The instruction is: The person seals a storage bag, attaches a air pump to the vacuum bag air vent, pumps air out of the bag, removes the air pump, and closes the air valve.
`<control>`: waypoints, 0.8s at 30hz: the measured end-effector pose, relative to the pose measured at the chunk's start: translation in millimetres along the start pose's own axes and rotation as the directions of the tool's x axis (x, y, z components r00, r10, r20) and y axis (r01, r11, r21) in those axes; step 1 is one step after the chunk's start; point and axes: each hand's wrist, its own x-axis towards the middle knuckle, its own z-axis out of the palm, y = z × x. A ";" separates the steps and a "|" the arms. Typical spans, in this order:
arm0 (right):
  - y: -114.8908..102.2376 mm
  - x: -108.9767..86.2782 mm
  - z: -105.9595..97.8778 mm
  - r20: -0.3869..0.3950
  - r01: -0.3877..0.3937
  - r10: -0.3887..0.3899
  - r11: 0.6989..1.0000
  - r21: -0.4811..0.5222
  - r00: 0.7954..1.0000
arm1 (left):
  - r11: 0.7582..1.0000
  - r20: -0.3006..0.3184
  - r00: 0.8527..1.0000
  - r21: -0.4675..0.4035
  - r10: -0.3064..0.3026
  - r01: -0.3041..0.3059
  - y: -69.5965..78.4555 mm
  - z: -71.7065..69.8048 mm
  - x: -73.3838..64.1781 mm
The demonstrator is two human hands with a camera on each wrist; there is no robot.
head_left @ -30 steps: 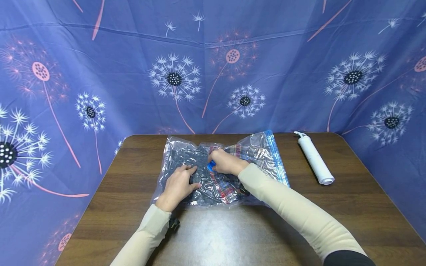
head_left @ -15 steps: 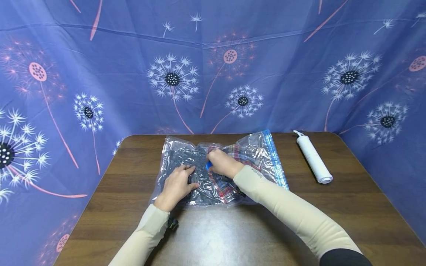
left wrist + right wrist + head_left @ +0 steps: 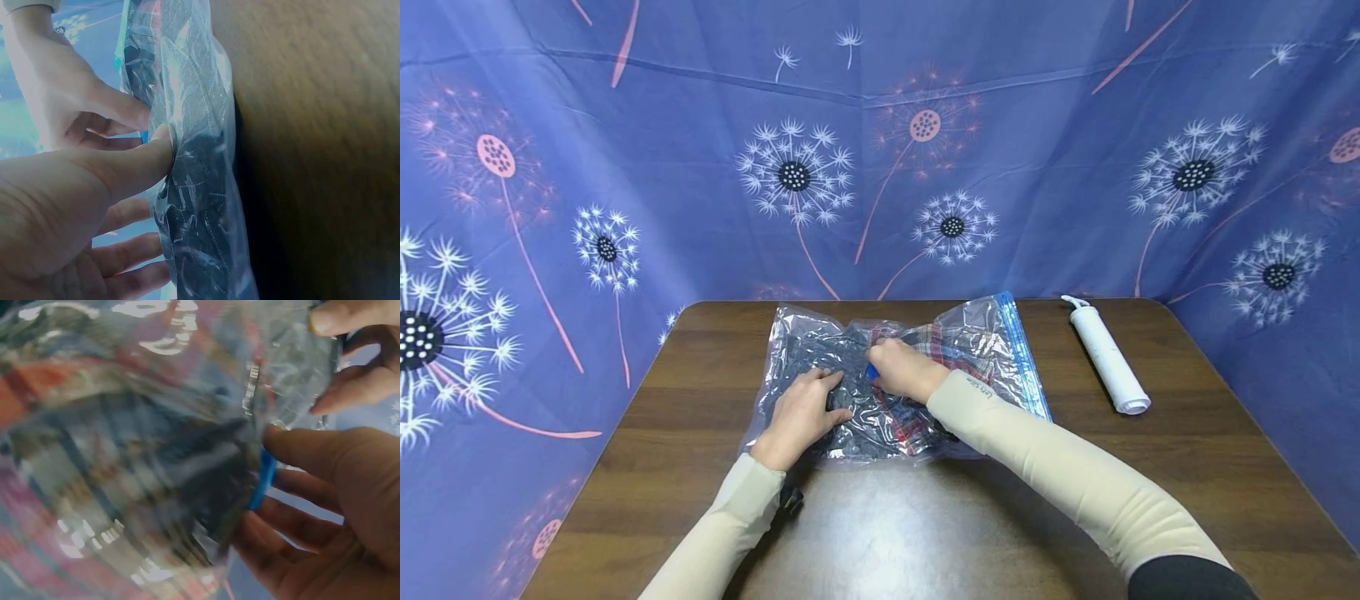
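A clear plastic storage bag with a blue zip strip along its right edge lies on the table. Inside it are dark cloth on the left and red plaid cloth on the right. My left hand rests on the bag's left half with fingers spread; the left wrist view shows its thumb and fingers against the plastic. Near the bag's middle, my right hand curls its fingers round a blue valve cap, which its fingers partly cover.
A white hand pump lies at the table's right side, beyond the zip edge. The brown wooden table backs onto a blue curtain printed with dandelions.
My right hand and wrist have shifted slightly left and turned a little at the blue valve cap, so less of it shows. The left hand stays in place on the bag.
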 end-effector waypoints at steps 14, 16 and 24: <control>2.9 1.3 -22.3 0.197 0.179 -0.171 0.984 -0.021 0.965 | 1.000 0.005 1.000 -0.001 -0.001 0.001 -0.7 0.0 -0.4; 2.8 1.3 -21.2 0.204 0.196 -0.180 0.979 -0.061 0.962 | 1.000 0.005 1.000 -0.002 -0.001 0.001 -0.6 0.4 -0.1; 5.3 1.6 -15.3 0.195 0.162 -0.142 0.982 -0.092 0.970 | 1.000 0.002 1.000 -0.006 -0.010 0.010 -2.3 1.4 0.3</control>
